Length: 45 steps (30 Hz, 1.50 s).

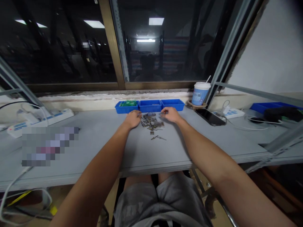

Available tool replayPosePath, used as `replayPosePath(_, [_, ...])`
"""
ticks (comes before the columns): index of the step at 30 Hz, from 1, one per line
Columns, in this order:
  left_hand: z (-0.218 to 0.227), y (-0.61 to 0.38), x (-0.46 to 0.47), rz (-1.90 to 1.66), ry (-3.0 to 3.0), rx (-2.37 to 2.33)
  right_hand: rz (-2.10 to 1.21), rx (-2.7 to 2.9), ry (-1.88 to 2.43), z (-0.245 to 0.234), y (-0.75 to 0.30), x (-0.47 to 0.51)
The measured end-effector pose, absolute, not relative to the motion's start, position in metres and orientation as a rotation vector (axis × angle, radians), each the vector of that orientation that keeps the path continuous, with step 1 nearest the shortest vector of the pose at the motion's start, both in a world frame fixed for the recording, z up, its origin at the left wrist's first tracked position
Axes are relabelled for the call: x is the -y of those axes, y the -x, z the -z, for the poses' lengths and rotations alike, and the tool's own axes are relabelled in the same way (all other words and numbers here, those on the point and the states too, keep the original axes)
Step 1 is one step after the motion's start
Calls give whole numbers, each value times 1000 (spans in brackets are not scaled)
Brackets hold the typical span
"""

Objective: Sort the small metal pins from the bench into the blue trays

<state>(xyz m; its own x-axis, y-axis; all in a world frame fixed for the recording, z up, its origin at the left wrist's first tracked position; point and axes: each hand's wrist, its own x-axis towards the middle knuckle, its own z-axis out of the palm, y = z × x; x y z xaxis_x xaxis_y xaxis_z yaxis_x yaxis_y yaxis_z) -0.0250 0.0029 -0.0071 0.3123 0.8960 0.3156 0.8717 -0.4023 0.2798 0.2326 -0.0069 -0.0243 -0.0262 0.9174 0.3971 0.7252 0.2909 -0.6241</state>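
Note:
Small metal pieces [149, 120] with thin pins, resembling pop rivets, lie in a loose pile on the grey table. Two of them [158, 137] lie apart, closer to me. My left hand [133, 119] rests at the left edge of the pile, its fingers curled together. On the pile's right side, my right hand [170, 115] has thumb and forefinger drawn into a pinch. Whatever is between the fingers of either hand is too small to make out. Behind the pile stand three blue trays in a row: a left one [126, 109] holding green packets, a middle one [151, 108] and a right one [174, 105].
A lidded paper cup [200, 94] stands on a cardboard holder at the back right, near a black phone [210, 117]. Power strips [59, 116] with cables lie at both sides. A blurred-out object [50, 146] is at left. Metal shelf posts frame the table.

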Motion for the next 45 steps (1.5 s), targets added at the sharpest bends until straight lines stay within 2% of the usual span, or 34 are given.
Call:
replayPosePath(5, [9, 22, -3, -621, -2507, -1681, -327, 1960, 1495, 25, -214, 12])
replayPosePath(15, [11, 14, 1, -437, -2546, -1593, -297, 2022, 1819, 11, -188, 22])
replayPosePath(23, [8, 7, 5, -552, -2507, -1642, -201, 2057, 1866, 14, -188, 25])
replayPosePath(29, [1, 2, 14, -849, -2768, -1461, -200, 1869, 1537, 17, -189, 21])
replayPosePath(33, [-5, -4, 19, -766, -2873, -1391, -283, 1862, 1291, 12, -183, 25])
replayPosePath(41, [-6, -7, 18, -846, -2963, -1417, -399, 1856, 1203, 1, -173, 33])
replayPosePath(45, [-7, -7, 19, -653, -3110, -1389, -385, 1823, 1199, 2, -174, 32])
